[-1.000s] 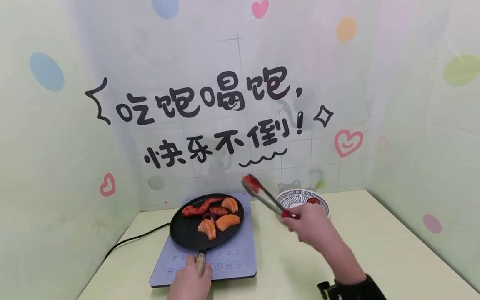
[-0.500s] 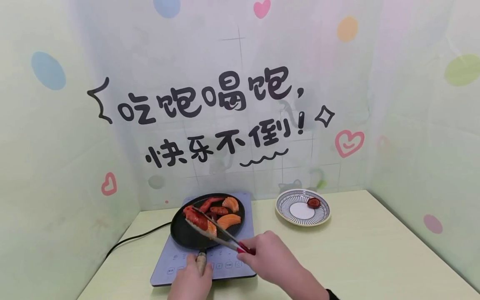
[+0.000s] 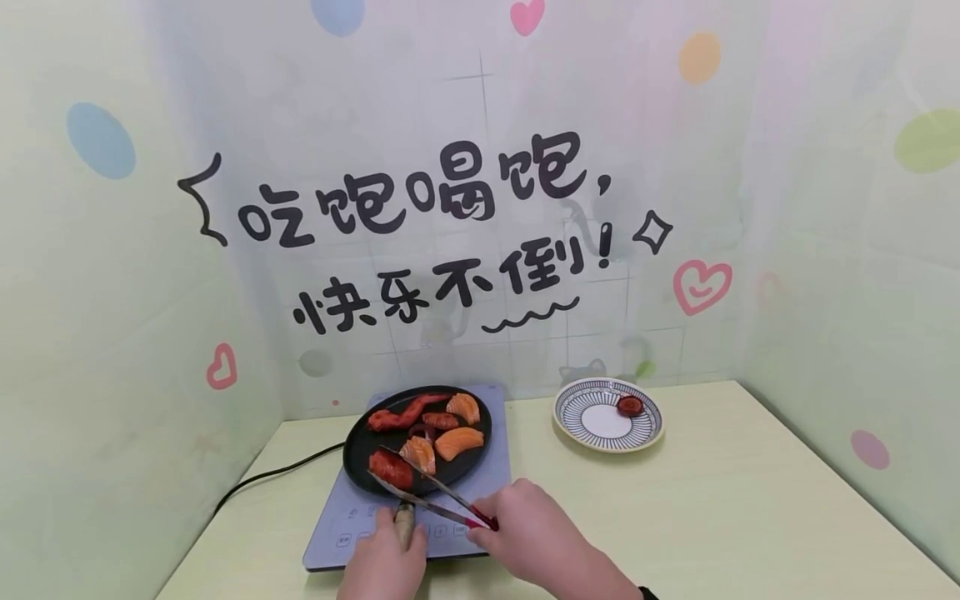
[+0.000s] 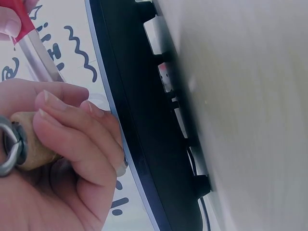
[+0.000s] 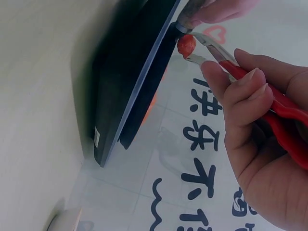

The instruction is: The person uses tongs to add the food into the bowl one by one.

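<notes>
My left hand [image 3: 384,560] grips the wooden handle [image 3: 405,525] of a flat black frying pan [image 3: 362,458]. In the left wrist view, curled fingers [image 4: 79,149] wrap that handle. My right hand [image 3: 536,533] holds metal tongs [image 3: 429,503] with red handles, reaching left over the pan's front. Between the tong tips is a reddish piece of meat [image 3: 392,469], low at the pan's near side; the right wrist view shows it as a red lump [image 5: 186,45] by the tips. Behind it in the pan are orange salmon pieces [image 3: 459,442] and a long red piece of meat [image 3: 408,412].
Under the pan is a bluish induction cooker [image 3: 498,467] with a black cord [image 3: 277,473] running left. A patterned white plate [image 3: 566,429] with one dark red round piece [image 3: 630,406] stands at the back right. A printed curtain [image 3: 450,83] encloses the table's back and sides.
My right hand has carried the tongs and the red meat from near the plate leftward over the pan, then down to its near side. The left hand has stayed on the handle.
</notes>
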`<state>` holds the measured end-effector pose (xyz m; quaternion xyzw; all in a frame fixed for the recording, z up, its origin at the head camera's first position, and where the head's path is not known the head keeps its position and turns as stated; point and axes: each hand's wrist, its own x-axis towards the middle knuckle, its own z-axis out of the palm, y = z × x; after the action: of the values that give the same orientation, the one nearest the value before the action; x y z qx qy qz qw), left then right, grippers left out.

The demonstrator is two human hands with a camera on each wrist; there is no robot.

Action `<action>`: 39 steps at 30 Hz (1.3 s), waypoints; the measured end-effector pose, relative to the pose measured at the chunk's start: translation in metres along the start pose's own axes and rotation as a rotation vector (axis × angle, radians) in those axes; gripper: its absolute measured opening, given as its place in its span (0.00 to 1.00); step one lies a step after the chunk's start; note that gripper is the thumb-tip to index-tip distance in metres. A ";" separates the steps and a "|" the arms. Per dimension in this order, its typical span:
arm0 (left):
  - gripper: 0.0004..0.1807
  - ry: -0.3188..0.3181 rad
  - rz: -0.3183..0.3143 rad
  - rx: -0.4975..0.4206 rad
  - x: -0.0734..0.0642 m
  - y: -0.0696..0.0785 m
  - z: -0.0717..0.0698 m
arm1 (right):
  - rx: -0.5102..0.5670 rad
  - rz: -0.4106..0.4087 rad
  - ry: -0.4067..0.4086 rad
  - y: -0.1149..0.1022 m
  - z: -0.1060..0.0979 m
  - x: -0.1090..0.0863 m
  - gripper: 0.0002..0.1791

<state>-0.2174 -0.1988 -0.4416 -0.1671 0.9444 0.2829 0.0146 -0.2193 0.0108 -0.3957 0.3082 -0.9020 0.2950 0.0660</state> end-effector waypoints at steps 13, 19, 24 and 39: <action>0.34 0.013 0.017 -0.005 -0.001 0.000 -0.001 | -0.050 0.029 0.000 0.002 0.007 0.003 0.07; 0.34 0.019 0.017 0.001 -0.001 0.000 0.000 | 0.002 0.056 0.003 0.003 -0.009 0.001 0.07; 0.34 0.009 0.019 -0.003 -0.001 0.001 0.000 | 0.111 0.121 0.037 0.011 -0.031 -0.003 0.09; 0.35 0.007 -0.003 0.006 -0.002 0.003 0.001 | 0.106 0.360 0.258 0.059 -0.112 -0.019 0.04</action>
<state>-0.2165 -0.1955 -0.4404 -0.1694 0.9450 0.2794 0.0120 -0.2458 0.1224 -0.3385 0.1053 -0.9098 0.3858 0.1108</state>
